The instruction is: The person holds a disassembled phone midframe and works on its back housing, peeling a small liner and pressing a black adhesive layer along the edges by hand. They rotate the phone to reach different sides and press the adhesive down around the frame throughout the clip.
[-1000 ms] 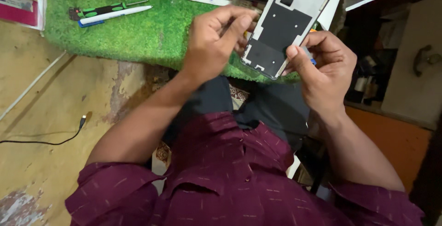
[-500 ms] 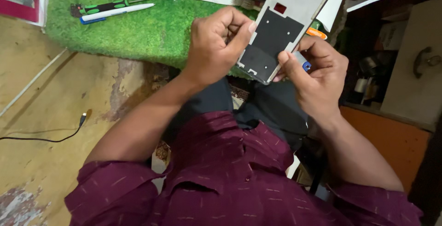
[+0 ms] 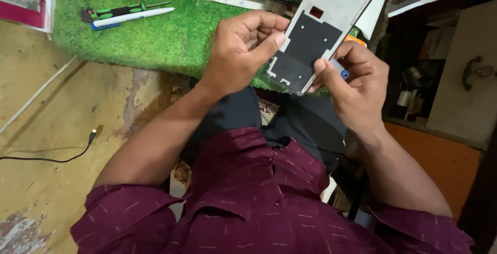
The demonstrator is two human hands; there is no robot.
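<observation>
Left hand [image 3: 240,52] pinches the left edge of the grey-and-black rectangular phone frame [image 3: 316,34], held above the green-turfed tabletop [image 3: 155,36]. Its long axis tilts up-right. Right hand [image 3: 354,85] clamps the lower right edge.

The phone frame [image 3: 318,31] sits between the two hands, the left hand [image 3: 242,52] at its left edge and the right hand [image 3: 356,85] at its lower right corner. Beyond and left of the left hand, a mat [image 3: 155,36] lies on the bench [image 3: 62,129]. On the mat, well left of both hands, a screwdriver [image 3: 121,11] lies just behind a pen [image 3: 132,17]. A cable [image 3: 57,155] lies on the bench, far left of the hands.
</observation>
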